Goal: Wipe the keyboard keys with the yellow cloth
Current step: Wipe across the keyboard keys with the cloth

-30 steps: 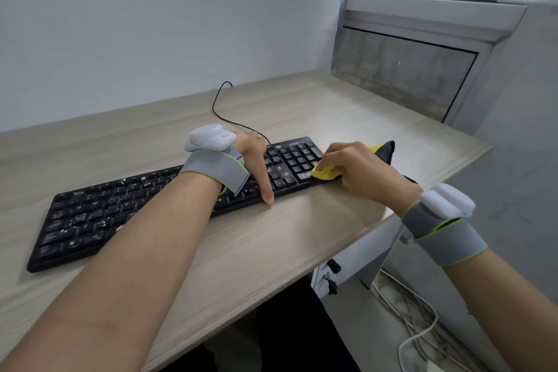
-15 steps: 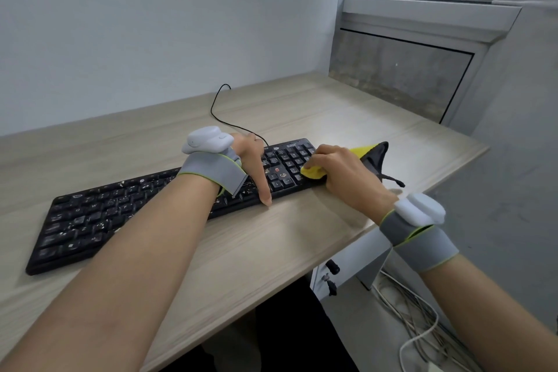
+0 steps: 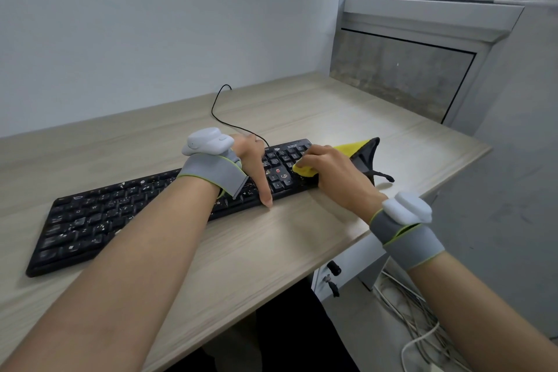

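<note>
Pale wood-grain tabletop (image 3: 187, 254) against a plain white wall. At far left, lying slantwise across it, a long black plastic keyboard (image 3: 90, 220) with white letters on the keys, left end nearer to the camera, right end further away. From the back edge of it, a thin black cable (image 3: 218, 106) in a loop over the wood toward the wall.

In the middle, the left hand (image 3: 252, 160), with a grey wrist strap (image 3: 211, 174) and a white rounded device on top. Rests over the keyboard near the right block of keys, thumb straight and pointing down to the front edge, touching it. Other fingers hidden behind the hand, so cannot tell how they lie; nothing seen held in it.

Just beside, on the right end of the keys, the right hand (image 3: 335, 169), fingers (image 3: 312, 151) curled and grasping the folded yellow cloth (image 3: 305, 170). Cloth pressed onto the number keys, the yellow part showing under the fingers and behind the hand, with a dark black side standing up past the keyboard's right end. Same kind of grey strap (image 3: 404, 238) and white device on this wrist.

At far right, below the tabletop edge, pale cables (image 3: 422, 323) on the floor, and a grey framed panel in the corner.
</note>
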`<action>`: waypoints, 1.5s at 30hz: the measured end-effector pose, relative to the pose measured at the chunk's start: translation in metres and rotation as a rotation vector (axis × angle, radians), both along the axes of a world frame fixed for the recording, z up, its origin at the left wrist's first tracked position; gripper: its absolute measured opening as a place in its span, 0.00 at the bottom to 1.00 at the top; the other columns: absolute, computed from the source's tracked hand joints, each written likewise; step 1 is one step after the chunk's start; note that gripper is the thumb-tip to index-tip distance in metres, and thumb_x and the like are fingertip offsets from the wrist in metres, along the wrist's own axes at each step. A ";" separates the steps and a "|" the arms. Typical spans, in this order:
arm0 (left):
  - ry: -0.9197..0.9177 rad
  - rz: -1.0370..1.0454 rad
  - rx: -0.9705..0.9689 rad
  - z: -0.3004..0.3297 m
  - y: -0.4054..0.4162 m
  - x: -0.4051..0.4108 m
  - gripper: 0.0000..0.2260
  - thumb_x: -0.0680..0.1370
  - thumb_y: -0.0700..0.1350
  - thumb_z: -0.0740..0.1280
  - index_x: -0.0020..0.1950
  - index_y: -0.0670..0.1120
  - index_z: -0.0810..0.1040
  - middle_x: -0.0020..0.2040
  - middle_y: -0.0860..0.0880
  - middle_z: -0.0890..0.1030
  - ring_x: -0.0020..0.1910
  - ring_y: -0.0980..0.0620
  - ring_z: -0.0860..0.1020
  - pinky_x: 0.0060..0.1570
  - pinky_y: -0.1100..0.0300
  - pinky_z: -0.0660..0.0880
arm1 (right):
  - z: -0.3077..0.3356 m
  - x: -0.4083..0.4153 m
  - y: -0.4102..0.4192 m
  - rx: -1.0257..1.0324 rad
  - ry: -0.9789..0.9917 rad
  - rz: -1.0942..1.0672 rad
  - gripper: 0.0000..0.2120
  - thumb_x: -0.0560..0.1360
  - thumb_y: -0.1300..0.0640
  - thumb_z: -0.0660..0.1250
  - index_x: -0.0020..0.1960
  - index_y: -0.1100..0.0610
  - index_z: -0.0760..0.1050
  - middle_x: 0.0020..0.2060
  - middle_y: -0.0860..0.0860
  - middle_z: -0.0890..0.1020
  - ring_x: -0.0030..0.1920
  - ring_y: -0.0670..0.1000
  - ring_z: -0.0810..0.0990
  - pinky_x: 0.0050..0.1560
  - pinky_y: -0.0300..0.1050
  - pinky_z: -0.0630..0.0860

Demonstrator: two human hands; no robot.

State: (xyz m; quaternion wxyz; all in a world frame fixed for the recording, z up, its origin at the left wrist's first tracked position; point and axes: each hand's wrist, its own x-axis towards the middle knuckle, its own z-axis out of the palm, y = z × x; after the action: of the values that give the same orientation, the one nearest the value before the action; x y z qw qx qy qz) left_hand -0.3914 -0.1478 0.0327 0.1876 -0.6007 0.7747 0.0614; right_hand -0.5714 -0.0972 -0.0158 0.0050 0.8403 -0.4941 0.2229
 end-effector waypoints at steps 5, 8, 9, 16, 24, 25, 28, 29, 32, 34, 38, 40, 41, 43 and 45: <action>0.011 -0.004 0.000 -0.001 0.000 0.000 0.44 0.52 0.68 0.77 0.57 0.45 0.65 0.59 0.49 0.68 0.58 0.47 0.71 0.59 0.51 0.72 | -0.001 -0.015 0.001 0.009 0.013 0.047 0.27 0.65 0.80 0.55 0.55 0.60 0.79 0.53 0.56 0.80 0.52 0.60 0.76 0.50 0.55 0.76; 0.008 -0.001 0.012 0.000 0.001 0.000 0.44 0.53 0.68 0.77 0.58 0.45 0.65 0.59 0.49 0.68 0.58 0.46 0.71 0.60 0.51 0.73 | 0.003 -0.011 -0.007 0.004 -0.005 -0.040 0.26 0.66 0.79 0.56 0.56 0.60 0.78 0.54 0.57 0.79 0.52 0.61 0.76 0.50 0.55 0.76; 0.005 -0.003 0.011 0.000 0.001 0.000 0.45 0.53 0.68 0.77 0.59 0.45 0.66 0.60 0.49 0.68 0.58 0.46 0.71 0.60 0.50 0.73 | 0.004 -0.006 -0.008 0.001 -0.011 -0.049 0.26 0.66 0.79 0.56 0.56 0.61 0.78 0.54 0.57 0.78 0.53 0.61 0.76 0.50 0.55 0.76; 0.022 0.005 0.005 0.000 0.002 0.001 0.47 0.54 0.67 0.77 0.63 0.44 0.66 0.60 0.48 0.68 0.59 0.46 0.70 0.60 0.50 0.72 | -0.001 -0.004 -0.001 0.016 -0.023 0.042 0.27 0.64 0.80 0.56 0.55 0.61 0.79 0.53 0.57 0.80 0.52 0.60 0.77 0.49 0.55 0.77; 0.018 0.014 -0.005 -0.001 0.003 0.000 0.47 0.54 0.67 0.77 0.64 0.43 0.66 0.61 0.48 0.68 0.60 0.46 0.70 0.61 0.50 0.72 | 0.002 0.010 -0.013 0.022 -0.047 -0.017 0.26 0.64 0.79 0.57 0.55 0.62 0.79 0.54 0.59 0.79 0.52 0.61 0.77 0.48 0.50 0.75; 0.019 0.010 -0.008 -0.001 0.003 0.000 0.47 0.54 0.67 0.77 0.64 0.43 0.66 0.61 0.48 0.68 0.60 0.46 0.70 0.61 0.50 0.72 | 0.002 0.011 -0.012 0.032 -0.048 0.016 0.26 0.64 0.79 0.57 0.55 0.62 0.79 0.54 0.59 0.79 0.52 0.61 0.77 0.49 0.52 0.76; 0.020 0.008 -0.003 -0.001 0.002 0.001 0.48 0.54 0.67 0.77 0.64 0.43 0.66 0.61 0.48 0.69 0.59 0.46 0.71 0.60 0.51 0.72 | 0.000 0.005 -0.009 0.052 -0.059 0.062 0.26 0.63 0.80 0.57 0.54 0.61 0.80 0.53 0.58 0.80 0.51 0.61 0.78 0.49 0.55 0.77; 0.021 0.011 -0.001 -0.002 0.002 0.001 0.47 0.53 0.67 0.77 0.63 0.43 0.66 0.60 0.48 0.69 0.59 0.46 0.71 0.59 0.51 0.72 | 0.000 0.002 -0.010 0.052 -0.055 0.045 0.25 0.64 0.79 0.57 0.54 0.61 0.80 0.53 0.58 0.80 0.50 0.61 0.78 0.48 0.54 0.77; 0.026 0.013 0.004 -0.002 0.001 0.000 0.44 0.52 0.67 0.77 0.57 0.45 0.65 0.59 0.49 0.68 0.57 0.46 0.71 0.58 0.51 0.73 | 0.004 -0.001 -0.019 0.032 -0.043 -0.059 0.25 0.65 0.79 0.56 0.55 0.61 0.79 0.53 0.58 0.78 0.50 0.61 0.77 0.46 0.52 0.76; 0.033 0.017 0.009 -0.002 0.001 0.001 0.43 0.51 0.68 0.77 0.55 0.46 0.65 0.58 0.49 0.68 0.56 0.46 0.71 0.58 0.51 0.74 | 0.006 0.006 -0.023 0.024 -0.045 -0.090 0.25 0.65 0.78 0.56 0.56 0.62 0.78 0.54 0.59 0.77 0.51 0.62 0.76 0.46 0.51 0.75; 0.037 0.010 0.011 -0.002 0.000 0.001 0.44 0.49 0.69 0.77 0.55 0.47 0.66 0.57 0.50 0.69 0.55 0.47 0.72 0.56 0.52 0.74 | 0.004 0.016 -0.022 0.047 -0.043 0.012 0.26 0.64 0.79 0.56 0.55 0.62 0.78 0.55 0.59 0.78 0.52 0.62 0.77 0.51 0.54 0.75; 0.040 0.010 0.009 -0.003 0.000 0.001 0.44 0.49 0.69 0.77 0.55 0.46 0.66 0.57 0.50 0.68 0.55 0.47 0.71 0.57 0.52 0.73 | 0.002 0.010 -0.018 0.039 -0.050 0.063 0.25 0.64 0.79 0.57 0.54 0.62 0.79 0.53 0.59 0.80 0.52 0.61 0.78 0.49 0.53 0.76; 0.039 0.009 0.011 -0.003 0.000 0.002 0.44 0.49 0.69 0.77 0.55 0.46 0.65 0.57 0.50 0.68 0.55 0.47 0.71 0.57 0.52 0.73 | 0.001 0.005 -0.017 0.033 -0.056 0.065 0.25 0.64 0.79 0.57 0.53 0.62 0.80 0.53 0.58 0.80 0.51 0.60 0.78 0.48 0.52 0.76; 0.038 0.010 0.021 -0.003 0.000 0.002 0.45 0.49 0.68 0.77 0.55 0.46 0.65 0.58 0.49 0.68 0.56 0.47 0.71 0.56 0.53 0.73 | 0.001 -0.002 -0.020 0.026 -0.068 0.021 0.24 0.65 0.79 0.57 0.53 0.62 0.80 0.53 0.58 0.80 0.50 0.61 0.78 0.47 0.51 0.76; 0.042 0.014 0.020 -0.002 -0.001 0.001 0.46 0.48 0.69 0.77 0.56 0.46 0.66 0.58 0.50 0.69 0.56 0.47 0.72 0.56 0.53 0.74 | 0.004 0.001 -0.028 0.033 -0.067 -0.047 0.25 0.65 0.79 0.56 0.54 0.62 0.79 0.53 0.59 0.78 0.50 0.62 0.77 0.48 0.53 0.76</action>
State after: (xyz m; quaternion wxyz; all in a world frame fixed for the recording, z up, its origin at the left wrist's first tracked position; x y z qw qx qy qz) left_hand -0.3900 -0.1484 0.0308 0.1769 -0.6028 0.7736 0.0829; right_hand -0.5702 -0.1248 -0.0120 -0.0201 0.8205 -0.5171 0.2427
